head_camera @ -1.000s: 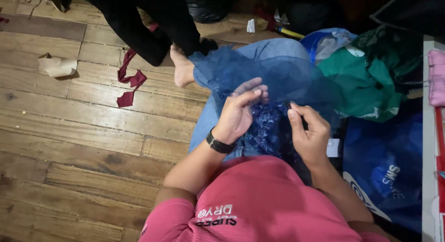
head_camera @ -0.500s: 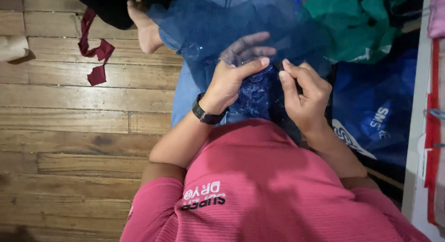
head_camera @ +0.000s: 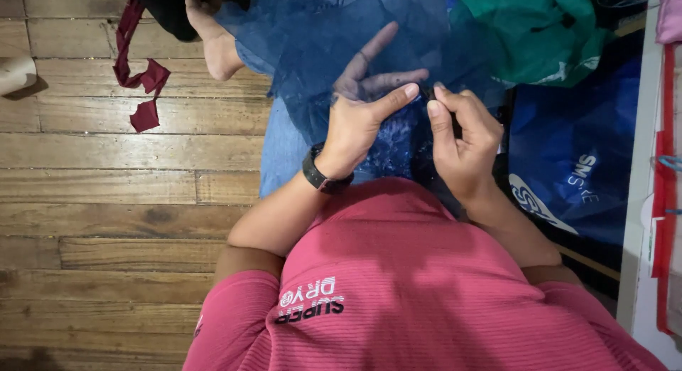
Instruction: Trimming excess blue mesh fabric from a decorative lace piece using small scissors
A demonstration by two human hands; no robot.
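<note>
My left hand (head_camera: 359, 122) has its thumb stretched toward the right, while its other fingers (head_camera: 369, 55) lie spread under the sheer blue net fabric (head_camera: 320, 37) and show dimly through it. That hand is pinching nothing; it props the net from beneath. My right hand (head_camera: 462, 140) is curled nearly closed, thumb and forefinger pressed together on a fold of the net and on something small and dark at the tips. I cannot tell what that small item is. The two thumbs come close to touching at the pinch point.

Assessment: the step in hand appears to be fine work on the net at one spot, with the left hand tensioning and the right hand gripping. Any further move calls for a steady pinch, the mesh kept taut over the spread fingers, and care not to tear the open weave.

The net drapes over my left hand and runs away from me across my lap, over a darker patterned blue cloth (head_camera: 394, 140) just below the hands. A black watch (head_camera: 318, 175) sits on my left wrist. My pink shirt (head_camera: 426, 286) fills the near foreground.

Further out: a bare foot (head_camera: 213, 40) of another person rests on the wooden floor (head_camera: 106, 200) beside the net's far edge. A dark red fabric strip (head_camera: 138, 72) lies on the floor to the left. A green cloth (head_camera: 540, 33) and a blue bag (head_camera: 575, 151) lie to the right.
</note>
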